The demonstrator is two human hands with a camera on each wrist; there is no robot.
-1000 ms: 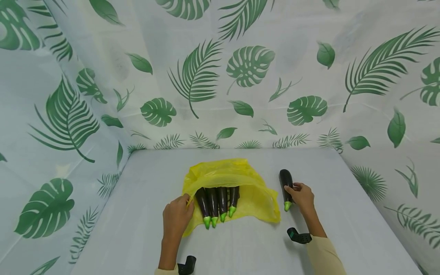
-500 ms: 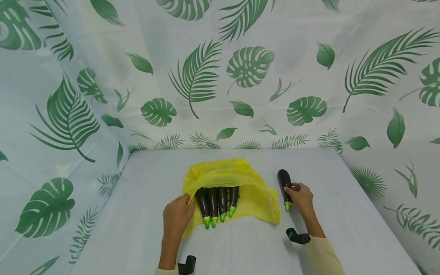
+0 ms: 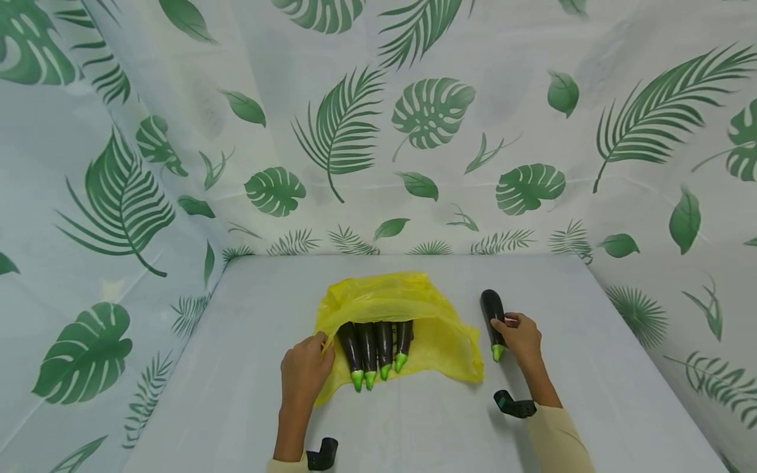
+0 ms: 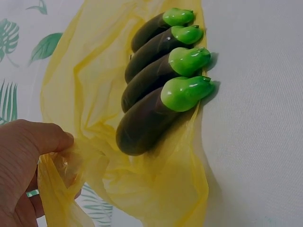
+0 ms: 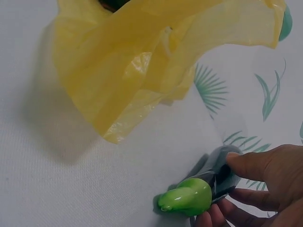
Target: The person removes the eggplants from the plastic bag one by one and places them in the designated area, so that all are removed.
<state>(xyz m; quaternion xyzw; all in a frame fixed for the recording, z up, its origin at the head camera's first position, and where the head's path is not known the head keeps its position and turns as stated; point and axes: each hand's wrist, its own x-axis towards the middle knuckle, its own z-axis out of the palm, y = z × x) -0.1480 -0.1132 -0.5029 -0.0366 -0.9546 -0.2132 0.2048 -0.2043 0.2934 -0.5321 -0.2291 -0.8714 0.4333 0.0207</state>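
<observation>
My left hand [image 3: 305, 371] pinches the left edge of a yellow plastic bag [image 3: 378, 289], thumb over the gathered film in the left wrist view. Several dark eggplants with bright green caps lie side by side in the bag's mouth, and the nearest eggplant [image 4: 147, 123] shows whole in that view. Their upper ends are covered by the bag in the head view. To the right of the bag, my right hand [image 3: 522, 338] grips a separate eggplant [image 3: 492, 312] between thumb and fingers. Its green cap [image 5: 187, 198] points toward me, low over the white tabletop.
The white table [image 3: 248, 295] reaches back to a wall sheet [image 3: 355, 217] printed with green leaves, with more sheeting at both sides. A black wrist camera [image 3: 322, 454] sits on the left wrist, another black camera [image 3: 514, 405] on the right.
The eggplant in my right hand shifts slightly left, then slightly back right, staying beside the bag. My left hand keeps its hold on the bag edge.
</observation>
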